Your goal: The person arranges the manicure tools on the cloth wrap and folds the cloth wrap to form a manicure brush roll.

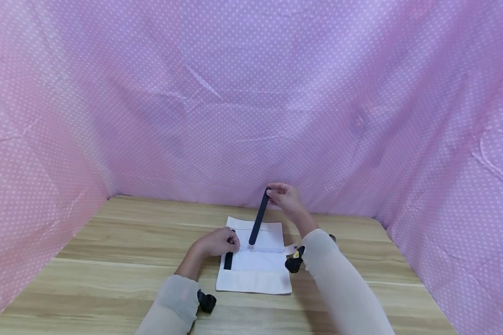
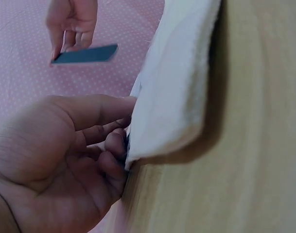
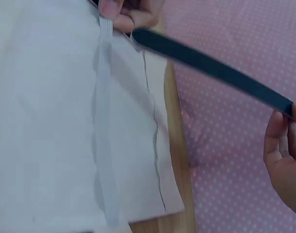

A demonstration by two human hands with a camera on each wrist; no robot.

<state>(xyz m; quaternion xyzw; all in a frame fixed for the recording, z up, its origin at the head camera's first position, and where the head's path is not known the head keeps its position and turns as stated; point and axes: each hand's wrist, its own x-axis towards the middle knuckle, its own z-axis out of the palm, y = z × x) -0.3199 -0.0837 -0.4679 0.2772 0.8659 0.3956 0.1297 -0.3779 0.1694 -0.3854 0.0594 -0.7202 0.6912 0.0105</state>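
A white cloth roll-up case [image 1: 253,281] lies unfolded on the table, with a white elastic band [image 3: 104,121] running across it. My right hand [image 1: 288,201] pinches a black nail file [image 1: 259,218] by its upper end. The file slants down over the case, its rounded lower end above the cloth near the band. At the case's left side my left hand [image 1: 219,242] pinches the elastic band between thumb and fingers. Beneath that hand a second black nail file [image 1: 228,261] lies along the left edge, its middle hidden by the fingers.
A wood-grain table [image 1: 121,260] surrounds the case. Pink dotted cloth [image 1: 251,116] hangs behind and at both sides of it. A small pale tab [image 1: 291,249] sticks out from the case's right edge, beside the right wrist's black camera [image 1: 294,264].
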